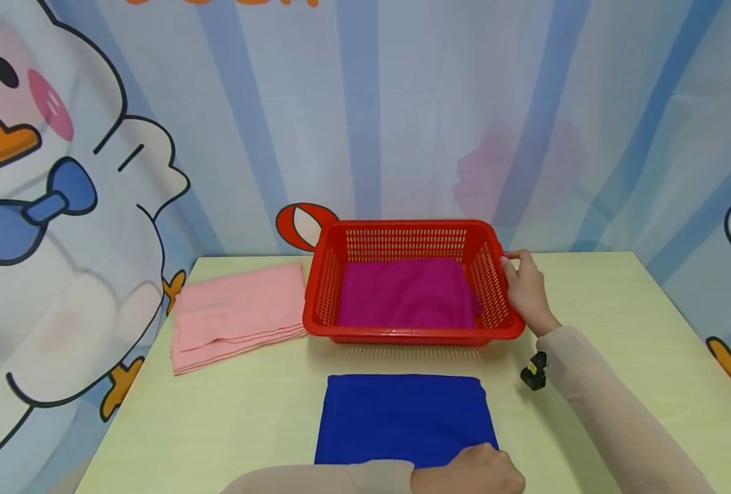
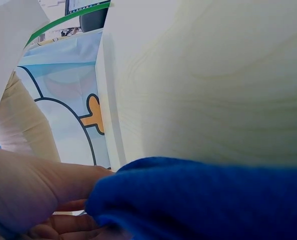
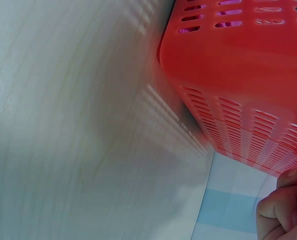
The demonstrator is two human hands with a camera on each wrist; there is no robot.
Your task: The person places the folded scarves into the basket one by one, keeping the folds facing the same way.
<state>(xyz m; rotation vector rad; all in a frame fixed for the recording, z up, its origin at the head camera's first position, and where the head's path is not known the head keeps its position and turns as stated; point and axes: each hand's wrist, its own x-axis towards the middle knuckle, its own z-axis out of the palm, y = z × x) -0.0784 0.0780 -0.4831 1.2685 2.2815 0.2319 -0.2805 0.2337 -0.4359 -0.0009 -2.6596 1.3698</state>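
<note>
left hand [image 1: 470, 472] cut off by frame edge, on blue cloth [image 1: 402, 418]

Bright, even, soft light across the head view, apparently from above; only a faint shadow under the near rim of the red basket [image 1: 412, 335] on the table [image 1: 618, 322]. Sharp and clean at centre, mild stretching toward the edges, where the backdrop curves. Left wrist view tilted and very close: blue cloth [image 2: 203, 200] soft and out of focus, pale glare on the tabletop. Right wrist view also tilted, slightly blurred, with striped light through the basket slots and a dim grey shadow below.
</note>
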